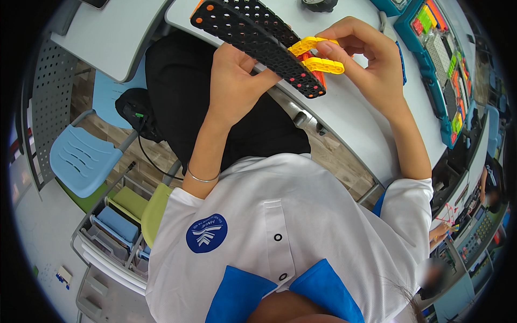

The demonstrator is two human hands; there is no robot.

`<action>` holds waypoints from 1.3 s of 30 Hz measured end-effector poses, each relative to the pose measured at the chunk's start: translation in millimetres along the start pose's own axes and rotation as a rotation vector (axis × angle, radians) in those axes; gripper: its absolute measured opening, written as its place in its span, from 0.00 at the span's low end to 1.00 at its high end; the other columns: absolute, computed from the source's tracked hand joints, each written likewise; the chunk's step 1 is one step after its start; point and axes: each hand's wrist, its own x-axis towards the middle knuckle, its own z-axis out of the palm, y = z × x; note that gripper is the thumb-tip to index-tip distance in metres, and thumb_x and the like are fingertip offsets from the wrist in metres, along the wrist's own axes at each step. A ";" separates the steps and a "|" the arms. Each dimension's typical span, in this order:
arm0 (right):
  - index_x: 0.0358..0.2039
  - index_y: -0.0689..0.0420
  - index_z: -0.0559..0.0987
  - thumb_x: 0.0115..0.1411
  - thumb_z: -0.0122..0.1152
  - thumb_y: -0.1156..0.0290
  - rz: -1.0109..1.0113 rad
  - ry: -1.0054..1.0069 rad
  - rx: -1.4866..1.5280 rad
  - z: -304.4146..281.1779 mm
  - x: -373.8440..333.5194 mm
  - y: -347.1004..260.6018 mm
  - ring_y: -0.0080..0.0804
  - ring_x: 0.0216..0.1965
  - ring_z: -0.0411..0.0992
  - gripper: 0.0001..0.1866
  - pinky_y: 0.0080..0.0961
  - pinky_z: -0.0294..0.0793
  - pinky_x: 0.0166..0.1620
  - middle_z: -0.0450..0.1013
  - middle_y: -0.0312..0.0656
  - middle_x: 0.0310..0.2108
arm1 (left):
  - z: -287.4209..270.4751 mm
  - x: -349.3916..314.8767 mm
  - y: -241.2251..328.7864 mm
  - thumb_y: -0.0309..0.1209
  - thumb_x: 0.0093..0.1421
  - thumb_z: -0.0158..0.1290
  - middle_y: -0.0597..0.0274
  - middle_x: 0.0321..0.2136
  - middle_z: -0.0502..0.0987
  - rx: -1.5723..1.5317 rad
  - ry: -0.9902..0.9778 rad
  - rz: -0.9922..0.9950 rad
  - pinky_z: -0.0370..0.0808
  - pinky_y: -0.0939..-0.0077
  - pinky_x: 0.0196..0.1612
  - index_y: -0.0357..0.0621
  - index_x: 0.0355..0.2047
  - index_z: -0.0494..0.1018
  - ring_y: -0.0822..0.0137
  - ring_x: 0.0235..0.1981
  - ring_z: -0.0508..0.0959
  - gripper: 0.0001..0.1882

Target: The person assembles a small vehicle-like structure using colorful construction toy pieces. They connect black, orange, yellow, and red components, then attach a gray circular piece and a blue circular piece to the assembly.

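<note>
Held up above my lap is a toy building assembly with long black perforated plates [247, 46] and orange and red pegs near its ends. My left hand [234, 81] grips its underside, thumb pressed along the lower edge and the other fingers partly hidden behind it. Two yellow perforated beams [325, 65] stick out from the right end of the plates, apart from each other. With thumb and forefinger, my right hand [371, 56] pinches the upper yellow beam; the lower one is free of my fingers.
A white table [355, 126] runs beneath my right forearm. On it stands a teal case [431, 81] with sorted coloured parts. A round black object [319, 4] lies at the far edge. Blue chairs [86, 161] are at left; other people sit far right.
</note>
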 end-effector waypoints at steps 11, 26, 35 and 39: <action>0.37 0.61 0.82 0.62 0.67 0.69 0.076 -0.045 0.066 0.8 0.3 -1.2 0.19 0.37 0.77 0.08 0.15 0.74 0.39 0.79 0.35 0.36 | -2.4 2.9 0.6 0.17 0.57 0.62 0.53 0.45 0.80 -0.058 -0.031 0.007 0.76 0.77 0.51 0.29 0.51 0.72 0.70 0.45 0.80 0.21; 0.41 0.60 0.82 0.64 0.63 0.70 -0.021 0.133 -0.056 -26.8 8.3 -1.2 0.21 0.36 0.75 0.09 0.18 0.71 0.38 0.79 0.38 0.36 | -1.2 4.2 -2.4 0.16 0.58 0.61 0.56 0.39 0.82 -0.091 0.124 0.098 0.80 0.77 0.46 0.32 0.48 0.70 0.72 0.43 0.81 0.18; 0.38 0.59 0.79 0.59 0.67 0.71 0.101 -0.156 -0.543 -27.2 5.5 -1.3 0.27 0.35 0.72 0.09 0.24 0.68 0.36 0.74 0.37 0.33 | 7.2 10.9 -10.4 0.16 0.61 0.57 0.46 0.46 0.79 -0.123 0.086 0.300 0.81 0.71 0.52 0.33 0.50 0.68 0.59 0.50 0.81 0.17; 0.39 0.59 0.79 0.61 0.65 0.72 0.111 -0.143 -0.495 -27.8 6.1 0.8 0.26 0.36 0.72 0.08 0.23 0.68 0.37 0.74 0.37 0.34 | 12.0 7.9 -12.0 0.14 0.61 0.55 0.45 0.47 0.79 0.011 0.107 0.347 0.81 0.70 0.53 0.35 0.46 0.68 0.58 0.51 0.81 0.15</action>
